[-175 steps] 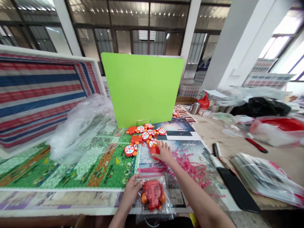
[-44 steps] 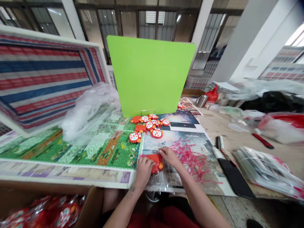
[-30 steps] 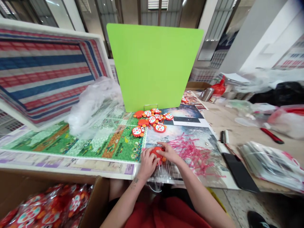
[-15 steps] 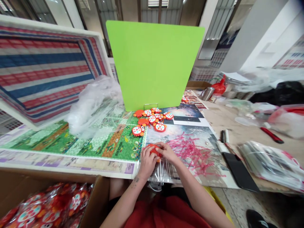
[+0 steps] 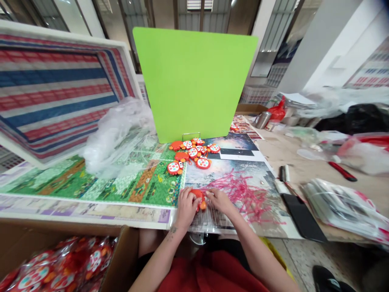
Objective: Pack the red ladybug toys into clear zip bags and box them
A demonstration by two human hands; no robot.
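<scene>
By the left hand (image 5: 186, 205), fingers curled over its left part, a red toy (image 5: 199, 194) is held near the front edge of the surface (image 5: 285, 152); its long axis is partly covered and cannot be told. The toy lies between the hands, the left being nearer, in contact; by the right hand (image 5: 220, 200), fingers bent, its right side is approached, and whether anything is pinched there cannot be told. Clear bag plastic (image 5: 206, 221) is spread toward the person. Nothing is seen between hands and toy. Pink strips (image 5: 243, 194) are strewn beside the right hand; ahead, a toy pile (image 5: 193, 152) is backed by a green board (image 5: 194, 85).
</scene>
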